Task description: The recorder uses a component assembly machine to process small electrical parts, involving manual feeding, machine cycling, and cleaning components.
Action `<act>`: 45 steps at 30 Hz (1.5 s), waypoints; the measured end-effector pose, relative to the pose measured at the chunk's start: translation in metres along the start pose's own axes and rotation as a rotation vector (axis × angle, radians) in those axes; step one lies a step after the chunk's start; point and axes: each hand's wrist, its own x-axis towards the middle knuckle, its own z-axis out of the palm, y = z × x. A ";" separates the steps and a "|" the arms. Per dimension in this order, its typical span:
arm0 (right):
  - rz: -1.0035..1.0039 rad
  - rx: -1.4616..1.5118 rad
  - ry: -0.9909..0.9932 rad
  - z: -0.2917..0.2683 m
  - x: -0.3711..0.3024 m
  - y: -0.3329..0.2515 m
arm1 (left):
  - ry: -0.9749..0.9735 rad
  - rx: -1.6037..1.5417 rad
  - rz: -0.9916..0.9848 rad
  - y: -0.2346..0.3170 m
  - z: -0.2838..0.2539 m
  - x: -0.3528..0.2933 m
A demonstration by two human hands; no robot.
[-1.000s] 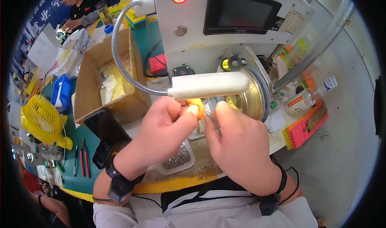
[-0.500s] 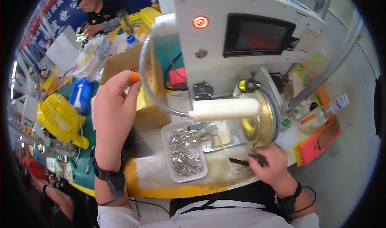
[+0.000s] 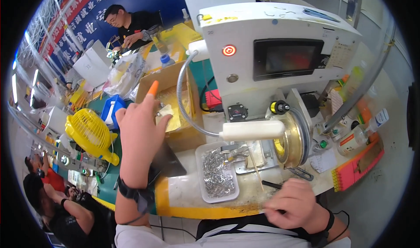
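My left hand (image 3: pixel 142 134) is raised at the near side of a cardboard box (image 3: pixel 192 127), its fingers spread and nothing visible in them. An orange finger cover (image 3: pixel 153 88) caps the index finger. My right hand (image 3: pixel 292 204) hangs at the table's front edge with its fingers curled; whatever they may hold is hidden. Just beyond it lie a black-handled tool (image 3: pixel 271 184) and a grey tool like small pliers (image 3: pixel 302 174). A white plastic tray (image 3: pixel 200 178) full of small bent metal pieces (image 3: pixel 218 180) sits between my hands.
A white machine (image 3: pixel 218 29) with a dark screen (image 3: pixel 286 57) and lit red button stands ahead. Its brass-coloured wheel (image 3: pixel 288 147) and white nozzle (image 3: pixel 251 130) overhang the table. A yellow fan (image 3: pixel 89 132) is at left. Another person (image 3: pixel 131 25) works at the back.
My left hand's fingers have gone from pinched together to spread. My right hand has drawn back toward me, off the dark tool beside the wheel. The whole view has shifted.
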 end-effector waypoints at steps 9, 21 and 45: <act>0.217 0.320 -0.166 0.038 0.031 -0.015 | 0.267 -0.109 0.091 0.040 -0.010 -0.011; 0.184 0.328 -0.140 0.041 0.024 -0.007 | 0.037 -0.144 -0.064 0.013 -0.010 -0.004; 0.744 1.071 0.553 0.096 0.063 0.009 | -0.042 -0.588 0.382 0.123 0.055 -0.084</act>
